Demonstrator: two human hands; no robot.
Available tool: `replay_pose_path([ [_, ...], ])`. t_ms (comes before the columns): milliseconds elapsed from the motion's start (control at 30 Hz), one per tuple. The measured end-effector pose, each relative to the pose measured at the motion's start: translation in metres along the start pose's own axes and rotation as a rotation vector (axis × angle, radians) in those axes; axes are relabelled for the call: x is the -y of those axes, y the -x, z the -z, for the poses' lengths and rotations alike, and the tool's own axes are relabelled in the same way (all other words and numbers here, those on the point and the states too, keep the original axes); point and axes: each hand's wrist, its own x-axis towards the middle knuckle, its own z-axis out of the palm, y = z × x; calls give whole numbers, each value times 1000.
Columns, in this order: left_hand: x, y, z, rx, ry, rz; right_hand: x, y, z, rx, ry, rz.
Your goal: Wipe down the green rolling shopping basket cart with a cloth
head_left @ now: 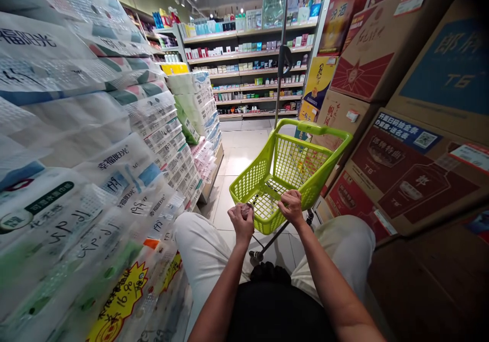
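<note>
A lime-green plastic shopping cart point(244, 184) with a lattice basket stands in front of my knees, its handle on the far side. My left hand point(242, 218) is closed over the near left part of the basket's rim. On the near right, my right hand point(291, 207) has its fingers curled round the same rim. The basket looks empty in the part I can see. Below it, a dark metal frame and a caster wheel point(255, 255) rest on the tiled floor.
Stacked plastic-wrapped tissue packs point(110, 163) rise close on my left. Cardboard cartons point(416, 163) are piled on the right, with price tags. A thin metal pole point(278, 95) stands behind the cart. Shelves point(252, 54) of small boxes and bottles line the back.
</note>
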Motion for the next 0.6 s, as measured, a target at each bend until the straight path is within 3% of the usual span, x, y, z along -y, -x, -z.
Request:
replay_pose_path([
  [167,-6,-72,8,-82,6,266,1,1,1,6,9,24],
  [233,-10,-96,11,-49,22,312,2,1,-1,-5,4,30],
  [300,-11,-102,13,-18,22,309,3,1,-3,-28,-1,29],
  [367,-9,-88,12,-5,11,278,3,1,-5,-48,-4,24],
  [533,0,-5,6,57,22,174,1,1,-4,-30,4,26],
  [600,1,13,4,81,36,97,1,0,-3,-34,12,33],
])
